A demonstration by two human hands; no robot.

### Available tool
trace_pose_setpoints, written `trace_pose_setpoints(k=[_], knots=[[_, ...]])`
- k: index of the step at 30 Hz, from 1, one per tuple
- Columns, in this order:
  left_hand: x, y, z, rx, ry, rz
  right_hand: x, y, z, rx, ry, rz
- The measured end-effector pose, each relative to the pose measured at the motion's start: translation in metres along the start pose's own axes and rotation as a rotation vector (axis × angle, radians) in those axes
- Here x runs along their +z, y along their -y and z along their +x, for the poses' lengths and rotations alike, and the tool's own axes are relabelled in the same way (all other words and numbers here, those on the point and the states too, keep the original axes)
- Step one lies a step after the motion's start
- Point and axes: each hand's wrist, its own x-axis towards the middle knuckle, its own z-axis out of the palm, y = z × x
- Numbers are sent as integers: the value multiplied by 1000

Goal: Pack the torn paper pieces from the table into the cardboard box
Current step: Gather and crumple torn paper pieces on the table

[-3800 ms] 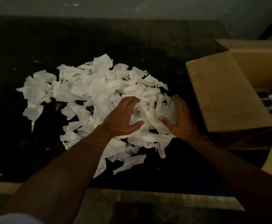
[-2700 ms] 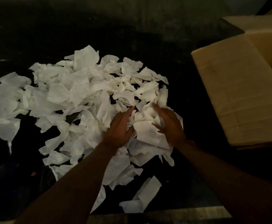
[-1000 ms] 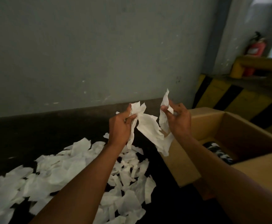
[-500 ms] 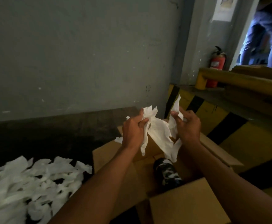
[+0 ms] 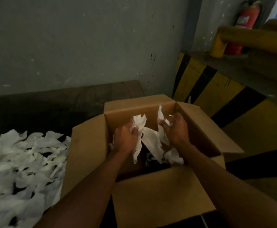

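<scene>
Fingers [image 5: 135, 130] of your left hand [image 5: 124, 139] and right hand [image 5: 175, 131] curl round paper [image 5: 150, 143] over the open box [image 5: 159, 191]. Release too high and light scraps could drift past the flaps. The main pile [image 5: 24, 158] waits on the tabletop [image 5: 52, 104].

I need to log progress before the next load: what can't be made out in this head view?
- Floor of the cardboard box: head view, hidden by the left hand, right hand, held paper pieces and near flap.
- Dark object inside the box: head view, dim, mostly covered by paper; unidentifiable.
- Paper pile on the table: head view, blurred, cut off by left and bottom edges; uncountable.
</scene>
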Motion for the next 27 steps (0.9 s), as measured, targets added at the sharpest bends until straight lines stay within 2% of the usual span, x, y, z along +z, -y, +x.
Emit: trace_pose_setpoints(k=[3, 8, 16, 22, 27], knots=[[1, 7, -2, 3, 31, 86, 7, -6, 3, -59, 69, -120], [-2, 1, 3, 15, -9, 116, 9, -12, 11, -127, 82, -237], [3, 2, 5, 45, -61, 94, 10, -14, 12, -123, -17, -95], [-5, -2, 4, 93, -119, 72, 8, -7, 11, -123, -21, -57], [-37, -5, 0, 180, -253, 44, 16, 17, 4, -121, 23, 17]])
